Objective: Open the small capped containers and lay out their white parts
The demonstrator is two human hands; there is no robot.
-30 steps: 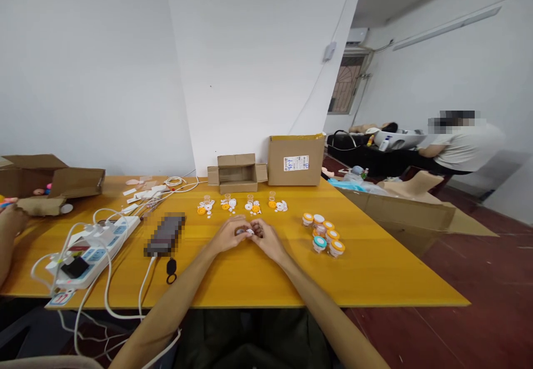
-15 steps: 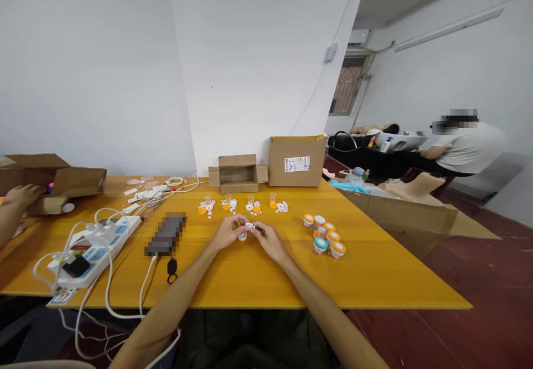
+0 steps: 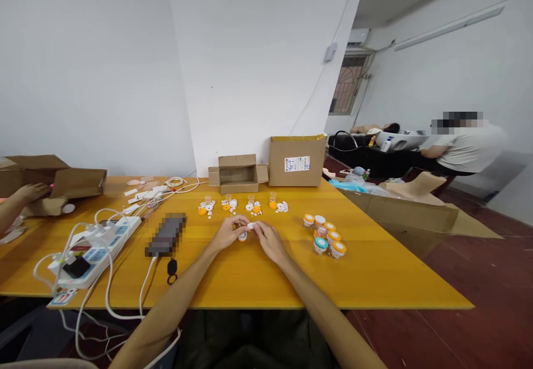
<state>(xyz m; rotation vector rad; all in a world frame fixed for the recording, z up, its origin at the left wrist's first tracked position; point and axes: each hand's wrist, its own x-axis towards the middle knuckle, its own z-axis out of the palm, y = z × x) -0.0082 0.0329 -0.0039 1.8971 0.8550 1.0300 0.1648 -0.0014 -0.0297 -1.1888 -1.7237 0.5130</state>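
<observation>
Both my hands meet just above the yellow table near its middle. My left hand is pinched on a small clear jar with an orange base. My right hand is closed on a small white round piece right beside that jar. Behind my hands lie several little heaps of white and orange parts, each with a tiny clear cup. To the right stands a cluster of small lidded jars with orange, white and teal lids.
A power strip with plugs and white cables lies at the left beside a dark device. Cardboard boxes stand along the wall. Another person's hand reaches into an open box at far left. A seated person is at right.
My hands lifted slightly and the orange-based jar came into sight between them. The other person's hand at far left moved up to the open box.
</observation>
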